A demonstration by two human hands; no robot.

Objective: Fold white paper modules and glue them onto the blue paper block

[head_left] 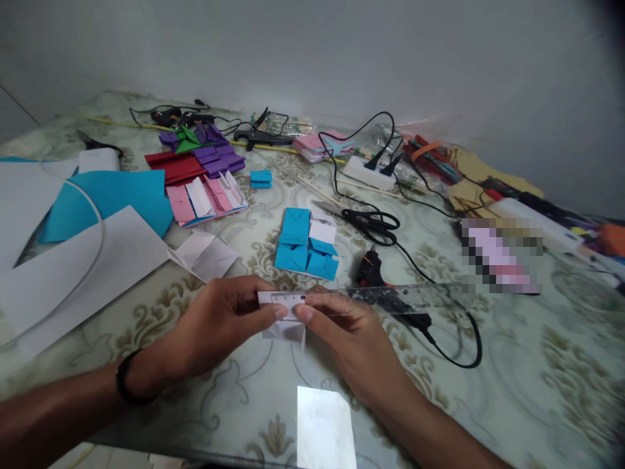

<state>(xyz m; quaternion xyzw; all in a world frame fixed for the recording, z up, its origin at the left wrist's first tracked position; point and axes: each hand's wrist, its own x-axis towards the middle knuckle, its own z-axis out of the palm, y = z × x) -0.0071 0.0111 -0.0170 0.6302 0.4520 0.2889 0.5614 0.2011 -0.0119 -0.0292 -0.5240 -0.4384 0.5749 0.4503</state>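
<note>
My left hand (229,316) pinches the left end of a small folded white paper (284,333), its thumb on top. Closed on the right side of the same paper, my right hand (344,319) also holds a clear ruler (390,299). The ruler lies along the paper's upper part and reaches out to the right, over a black glue gun (374,268). Just beyond the hands are folded blue papers (295,225) with a white one among them. A white paper piece (325,426) lies near the table's front edge.
Large white (88,273) and blue sheets (117,195) cover the left side. Folded pink, red and purple papers (219,159) sit behind them. Black-handled scissors (374,221), a white power strip (370,172) and looping cables are beyond my right hand. Tools and a blurred-out object (500,254) lie right.
</note>
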